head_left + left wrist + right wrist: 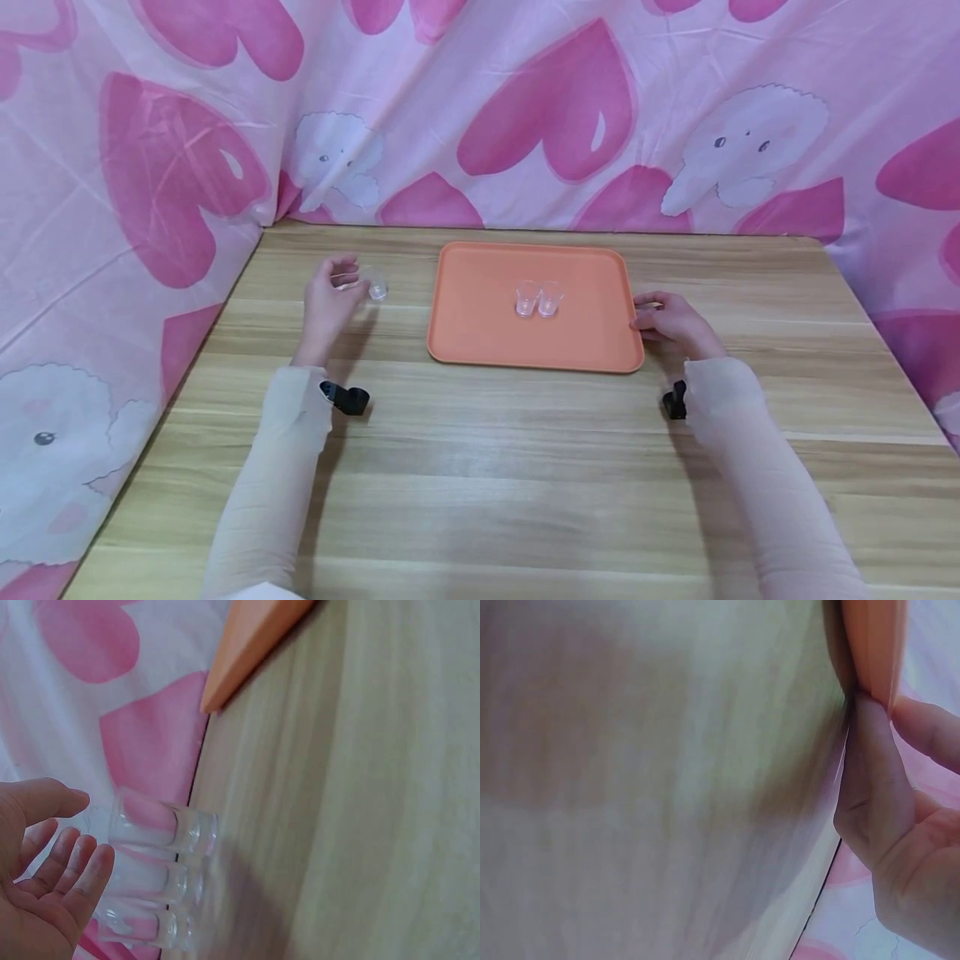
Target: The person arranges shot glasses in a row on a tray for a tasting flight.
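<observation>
My left hand (333, 300) is beside a small clear shot glass (377, 288) on the left of the table. In the left wrist view, the fingers of that hand (52, 870) are loosely bent and spread apart, close to the rim of the nearest shot glass (150, 821). Other clear glasses (142, 922) stand in a row with it. My right hand (675, 323) pinches the right edge of an orange tray (487, 346), as the right wrist view also shows at the tray's rim (877, 652). Two shot glasses (538, 300) stand side by side on the tray.
The wooden table (510, 483) carries the tray toward its far edge. A pink curtain (420, 108) with hearts and white cartoon animals hangs behind the table and along its left side. Each wrist wears a small black camera (348, 398).
</observation>
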